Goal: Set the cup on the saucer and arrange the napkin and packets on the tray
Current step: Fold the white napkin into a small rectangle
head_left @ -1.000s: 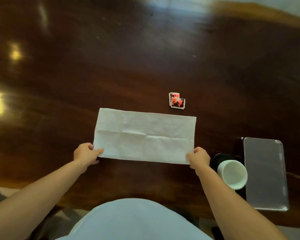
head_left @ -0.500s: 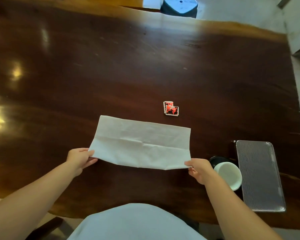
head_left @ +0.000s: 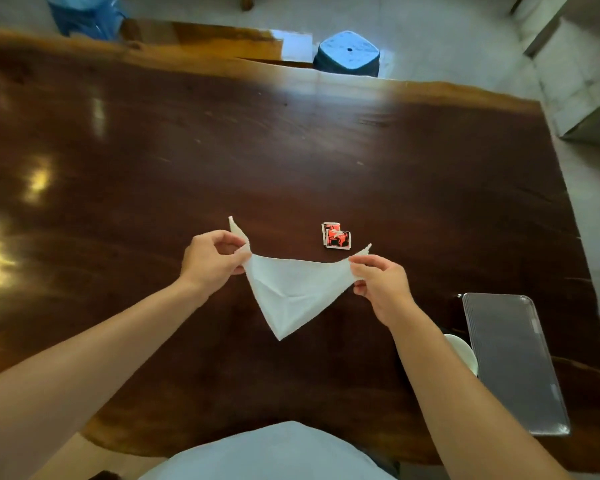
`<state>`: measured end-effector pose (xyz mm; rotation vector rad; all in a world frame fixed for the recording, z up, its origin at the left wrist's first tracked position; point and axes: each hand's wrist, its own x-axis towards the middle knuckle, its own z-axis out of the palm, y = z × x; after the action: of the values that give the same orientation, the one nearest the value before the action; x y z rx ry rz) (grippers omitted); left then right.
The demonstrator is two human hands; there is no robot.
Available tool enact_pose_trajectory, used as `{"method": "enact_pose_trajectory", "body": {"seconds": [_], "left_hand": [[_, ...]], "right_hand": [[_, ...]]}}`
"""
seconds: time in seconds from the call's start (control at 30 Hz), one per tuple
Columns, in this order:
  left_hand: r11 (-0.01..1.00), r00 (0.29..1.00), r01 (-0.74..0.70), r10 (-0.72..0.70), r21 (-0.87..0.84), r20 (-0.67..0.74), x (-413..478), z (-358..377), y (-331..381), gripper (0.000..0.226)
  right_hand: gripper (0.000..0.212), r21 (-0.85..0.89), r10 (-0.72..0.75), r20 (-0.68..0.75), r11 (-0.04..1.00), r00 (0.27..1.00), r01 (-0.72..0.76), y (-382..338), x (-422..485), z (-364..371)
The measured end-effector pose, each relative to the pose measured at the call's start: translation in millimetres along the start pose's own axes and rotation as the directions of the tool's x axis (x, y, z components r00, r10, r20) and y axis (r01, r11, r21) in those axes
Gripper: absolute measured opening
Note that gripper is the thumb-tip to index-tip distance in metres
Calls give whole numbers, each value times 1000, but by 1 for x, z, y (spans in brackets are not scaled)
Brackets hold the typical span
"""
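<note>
Napkin [head_left: 293, 294]: white, pinched at two corners, hanging in a point above dark table [head_left: 291, 150]
Left hand [head_left: 212, 259]: thumb and fingers pinching left corner
Right hand [head_left: 381, 289]: fingertips pinching right corner
Packets [head_left: 336, 236]: red, at 1 o'clock of napkin
Tray [head_left: 513, 362]: at 4 o'clock, cup [head_left: 463, 351] just beside

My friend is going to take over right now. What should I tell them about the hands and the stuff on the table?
Left hand: pinching one top corner of the napkin.
Right hand: pinching the other top corner. The napkin hangs between them above the table, sagging to a point.
Packets: a small overlapping stack on the table, just beyond the napkin.
Tray: near the table's right edge, nothing on it.
Cup: left of the tray, mostly hidden by the right forearm; the saucer cannot be made out.
Done: nothing on the tray yet.
Left: lay the napkin and packets on the tray, check the cup sits on its saucer.
</note>
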<state>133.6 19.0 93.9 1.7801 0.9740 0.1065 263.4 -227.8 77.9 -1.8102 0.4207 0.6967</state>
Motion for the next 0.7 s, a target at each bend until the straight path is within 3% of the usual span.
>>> {"method": "enact_pose_trajectory", "body": {"seconds": [0.17,0.33,0.47,0.57,0.7], "left_hand": [[949,950,-292,274,116,147,-31,24,38,17],[926,921,-370,353,79,167,-53,36,50,18],[924,920,-379,370,47,130,-58,36,51,15],[916,910,-400,393,36,131,-61,35,54,13],[895,884,-446,439,13,161,-64,37,57,12]], "right_hand": [[14,33,-109,187,994,976,104,-27,-32,22],[34,13,-191,348,980,918,199,-26,-54,27],[22,-137,-346,302,907,889,399,-19,-60,20],[7,-128,-434,261,870,862,477,-21,-65,16],[13,-224,-549,278,761,789,609,-27,-69,16]]}}
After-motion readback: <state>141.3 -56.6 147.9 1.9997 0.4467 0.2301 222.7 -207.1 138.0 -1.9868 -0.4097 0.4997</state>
